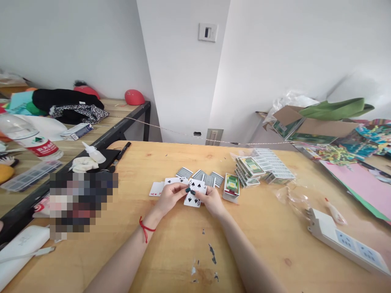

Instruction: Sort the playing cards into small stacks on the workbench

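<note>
Left grip [170, 197], right grip [214, 200] pinch cards [194, 200]; wooden table [290, 240] (scuffed), white wall [262, 61] behind.

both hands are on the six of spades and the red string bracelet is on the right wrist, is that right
Not quite: the head view shows the red string bracelet on the left wrist. The left hand and right hand are indeed on the six of spades.
</note>
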{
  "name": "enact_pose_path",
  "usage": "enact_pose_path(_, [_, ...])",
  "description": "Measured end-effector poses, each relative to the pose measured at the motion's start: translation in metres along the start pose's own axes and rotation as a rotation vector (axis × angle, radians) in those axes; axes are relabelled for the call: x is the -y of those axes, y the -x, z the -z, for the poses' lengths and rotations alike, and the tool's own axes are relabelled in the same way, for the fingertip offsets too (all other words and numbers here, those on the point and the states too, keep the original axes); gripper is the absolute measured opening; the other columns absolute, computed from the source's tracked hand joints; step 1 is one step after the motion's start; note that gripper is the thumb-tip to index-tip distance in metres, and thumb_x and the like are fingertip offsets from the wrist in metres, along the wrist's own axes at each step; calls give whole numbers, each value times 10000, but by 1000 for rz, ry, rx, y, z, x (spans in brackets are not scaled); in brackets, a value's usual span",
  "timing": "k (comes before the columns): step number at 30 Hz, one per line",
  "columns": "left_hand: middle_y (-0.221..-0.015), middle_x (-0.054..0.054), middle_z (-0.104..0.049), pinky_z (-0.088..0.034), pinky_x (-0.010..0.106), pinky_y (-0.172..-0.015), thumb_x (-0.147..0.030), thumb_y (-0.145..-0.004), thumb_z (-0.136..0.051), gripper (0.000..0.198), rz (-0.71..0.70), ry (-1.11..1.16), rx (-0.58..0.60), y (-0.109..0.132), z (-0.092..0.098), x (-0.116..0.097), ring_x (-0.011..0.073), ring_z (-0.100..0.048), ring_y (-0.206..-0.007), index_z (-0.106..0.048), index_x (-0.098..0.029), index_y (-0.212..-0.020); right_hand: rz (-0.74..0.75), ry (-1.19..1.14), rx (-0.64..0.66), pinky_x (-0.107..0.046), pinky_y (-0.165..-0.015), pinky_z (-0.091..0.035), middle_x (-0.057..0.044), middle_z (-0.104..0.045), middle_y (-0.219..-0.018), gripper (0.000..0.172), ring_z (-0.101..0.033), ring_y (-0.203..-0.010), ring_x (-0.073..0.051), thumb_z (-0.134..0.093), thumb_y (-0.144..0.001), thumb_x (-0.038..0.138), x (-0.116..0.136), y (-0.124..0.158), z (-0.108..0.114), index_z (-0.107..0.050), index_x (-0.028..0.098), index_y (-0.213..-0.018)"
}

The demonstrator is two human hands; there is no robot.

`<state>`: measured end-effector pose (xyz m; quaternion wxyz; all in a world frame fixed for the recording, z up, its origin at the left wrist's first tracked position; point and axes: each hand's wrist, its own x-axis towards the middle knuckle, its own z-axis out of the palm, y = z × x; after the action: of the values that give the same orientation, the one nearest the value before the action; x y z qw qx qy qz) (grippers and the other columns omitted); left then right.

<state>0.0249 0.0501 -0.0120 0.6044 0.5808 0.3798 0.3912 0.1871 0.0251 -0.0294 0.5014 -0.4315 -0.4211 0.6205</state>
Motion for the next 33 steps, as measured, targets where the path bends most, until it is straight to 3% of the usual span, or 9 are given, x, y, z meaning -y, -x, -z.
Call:
enact_pose_path(7, [-617,-31,-484,-368,202,-533,-333,-754,-548,192,-49,-137,-57,-2,-5,9,90,-446,-571,-528,-147,-713,-7,9,-6,-296,-572,-479,-54,-674,-679,397,-610,-577,-179,-719,-529,467,1,0,0,-617,126,-704])
enact_pose_path(15, [-571,-55,-362,-289,198,-464,-354,-810,-403,237,-85,-372,-85,0,-15,10,80,-334,-504,-399,-179,-650,-23,16,62,-247,-500,-449,-26,-634,-590,382,-559,-496,-129,-684,-586,478,3,1,0,-596,125,-705])
enact_pose_path(19, [-542,-55,-340,-265,204,-445,-348,-810,-368,269,-72,-431,-97,1,-17,10,79,-315,-481,-344,-184,-597,-40,41,131,-263,-484,-461,-20,-624,-574,427,-543,-459,-126,-645,-602,530,3,2,1,-598,125,-728])
enact_pose_path(28, [-472,-54,-329,-213,236,-452,-333,-813,-366,313,-120,-597,-208,2,-19,13,82,-300,-442,-312,-188,-540,-37,78,168,-263,-570,-456,-14,-647,-673,395,-586,-618,-162,-678,-587,477,8,5,-2,-588,156,-800])
enact_pose_path(33, [-498,-37,-384,-269,235,-471,-383,-838,-351,340,-101,-460,-207,2,-18,11,94,-354,-474,-375,-179,-567,-23,29,128,-263,-578,-452,-16,-649,-677,361,-581,-599,-153,-685,-598,444,5,3,-2,-589,156,-793])
